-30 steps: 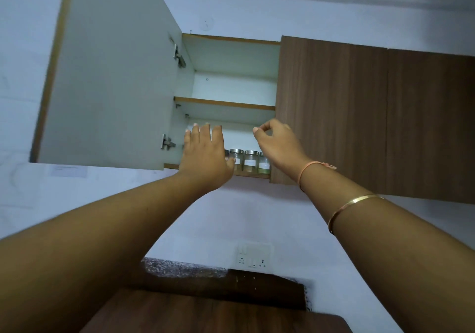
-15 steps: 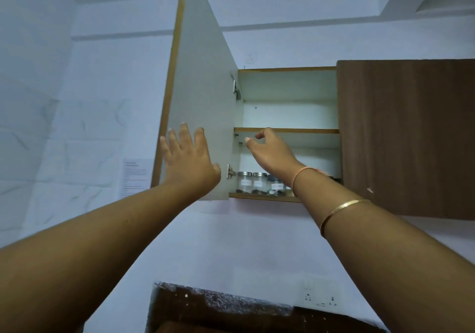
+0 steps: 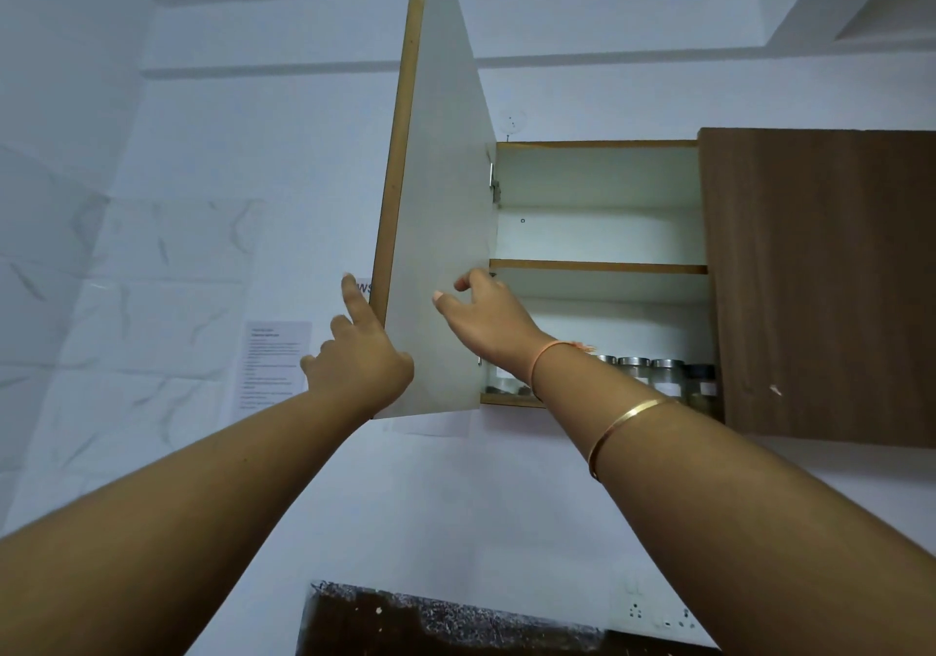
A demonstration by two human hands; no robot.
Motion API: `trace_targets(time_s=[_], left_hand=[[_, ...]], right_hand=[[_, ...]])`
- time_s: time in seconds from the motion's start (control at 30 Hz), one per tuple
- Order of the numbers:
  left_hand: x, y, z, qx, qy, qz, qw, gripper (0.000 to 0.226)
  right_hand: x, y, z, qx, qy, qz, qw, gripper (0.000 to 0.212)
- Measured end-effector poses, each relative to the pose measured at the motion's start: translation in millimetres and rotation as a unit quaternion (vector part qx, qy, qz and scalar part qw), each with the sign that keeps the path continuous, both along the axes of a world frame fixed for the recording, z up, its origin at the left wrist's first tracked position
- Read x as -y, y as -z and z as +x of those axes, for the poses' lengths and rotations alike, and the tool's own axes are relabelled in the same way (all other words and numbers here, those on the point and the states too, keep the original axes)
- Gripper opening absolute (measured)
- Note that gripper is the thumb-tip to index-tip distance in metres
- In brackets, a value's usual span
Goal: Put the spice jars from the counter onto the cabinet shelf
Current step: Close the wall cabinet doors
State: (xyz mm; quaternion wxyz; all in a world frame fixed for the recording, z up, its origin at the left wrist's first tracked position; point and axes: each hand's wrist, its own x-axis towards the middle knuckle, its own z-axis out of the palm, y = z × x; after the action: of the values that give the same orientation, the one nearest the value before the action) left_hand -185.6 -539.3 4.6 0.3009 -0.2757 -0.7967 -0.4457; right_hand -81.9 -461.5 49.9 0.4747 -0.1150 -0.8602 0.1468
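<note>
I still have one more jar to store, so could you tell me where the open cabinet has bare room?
The upper shelf looks bare from the open door across to the closed door. The bottom shelf is crowded: spice jars line its front edge, and the right hand reaches across its left part.

Standing upright in a row along the front edge of the lower cabinet shelf: spice jars of clear glass with metal screw lids, small pale labels on their fronts, contents blurred. Touching or nearly touching side by side. Sitting at the right end, a darker-lidded jar holding something greenish-brown. Showing only partly at the left end, another jar, half hidden behind a forearm.
</note>
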Motion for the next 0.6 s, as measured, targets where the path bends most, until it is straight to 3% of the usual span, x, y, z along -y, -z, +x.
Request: trace_targets(time_s=[0.1,0.23,0.43,0.6], left_hand=[[-1.2,2.4,-9.2,0.019,0.052,0.003,0.998,0.092],[-6.2,5.0,-11.9,-0.007,0.102,0.052,0.993,0.052],[-19.0,9.6,-8.5,-0.008,0.118,0.123,0.985,0.043],[-26.5,11.2,9.3,-0.038,0.124,0.131,0.983,0.04]], right_hand=[[4.8,0.5,-9.9,0.005,-0.003,0.004,1.0,0.05],[9.4,-0.6,-19.5,0.017,-0.02,-0.019,0.999,0.055],[14.3,-4.9,-30.5,0.004,-0.053,-0.061,0.997,0.07],[15.5,-8.6,-34.6,-0.016,-0.05,-0.089,0.995,0.075]])
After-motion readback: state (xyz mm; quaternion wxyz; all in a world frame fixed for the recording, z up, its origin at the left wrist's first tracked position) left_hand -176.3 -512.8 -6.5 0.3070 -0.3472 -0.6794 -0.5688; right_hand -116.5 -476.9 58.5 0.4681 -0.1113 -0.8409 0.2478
